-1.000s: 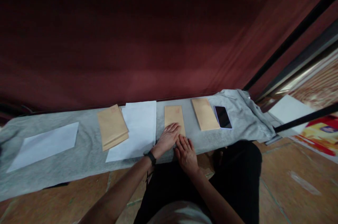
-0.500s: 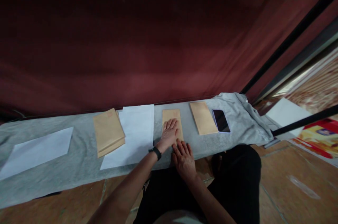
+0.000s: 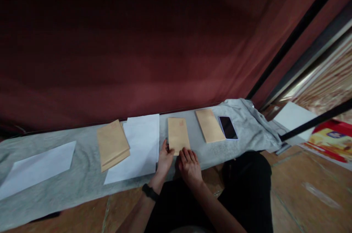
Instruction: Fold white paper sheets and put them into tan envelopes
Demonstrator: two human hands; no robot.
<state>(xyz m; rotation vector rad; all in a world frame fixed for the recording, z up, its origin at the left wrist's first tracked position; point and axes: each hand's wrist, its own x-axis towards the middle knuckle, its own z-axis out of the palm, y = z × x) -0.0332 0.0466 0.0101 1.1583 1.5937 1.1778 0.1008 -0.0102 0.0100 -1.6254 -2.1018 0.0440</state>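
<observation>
Item in hand: middle envelope point(image 3: 178, 134), flat on the grey cloth point(image 3: 82, 174), closed as far as I see
- My right hand point(image 3: 189, 165): fingers flat and spread, tips on its near edge
- My left hand point(image 3: 164, 160): at its near left corner; pinching or only touching, I cannot tell
- Seemingly finished: right envelope point(image 3: 209, 125), beside the phone point(image 3: 228, 128)
- Seemingly untouched: envelope stack point(image 3: 112, 144), far left

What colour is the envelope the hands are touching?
The envelope is tan brown with a small reddish mark, seen in the head view.
</observation>
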